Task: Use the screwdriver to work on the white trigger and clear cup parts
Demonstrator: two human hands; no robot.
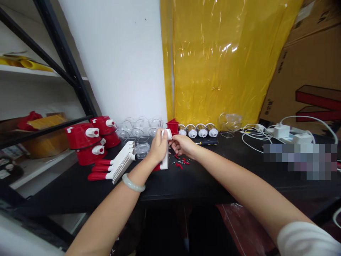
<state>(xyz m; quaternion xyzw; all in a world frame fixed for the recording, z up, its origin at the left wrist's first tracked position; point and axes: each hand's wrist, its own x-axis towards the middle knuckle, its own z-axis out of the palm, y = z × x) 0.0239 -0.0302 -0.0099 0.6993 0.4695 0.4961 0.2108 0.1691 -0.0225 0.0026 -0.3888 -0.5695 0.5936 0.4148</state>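
My left hand (158, 145) is closed round a white handle (165, 162) with a red end, held roughly upright above the black table; its round white top shows at my thumb. Close on the right, my right hand (183, 145) has its fingers pinched together beside the white piece. Whatever those fingertips hold is too small or hidden to make out. Beneath them lie several small screws and red plastic clips (179, 165). A screwdriver (209, 142) with a dark handle rests right of my right hand. Behind my hands stands a red plastic part (172, 125).
At left, several white handles with red grips (123, 164) lie beside stacked red housings (84, 142). Clear plastic parts (138, 127) and several metal drums (201, 130) line the back. White cables and chargers (281, 131) sit at right. A black shelf frame (66, 64) rises at left.
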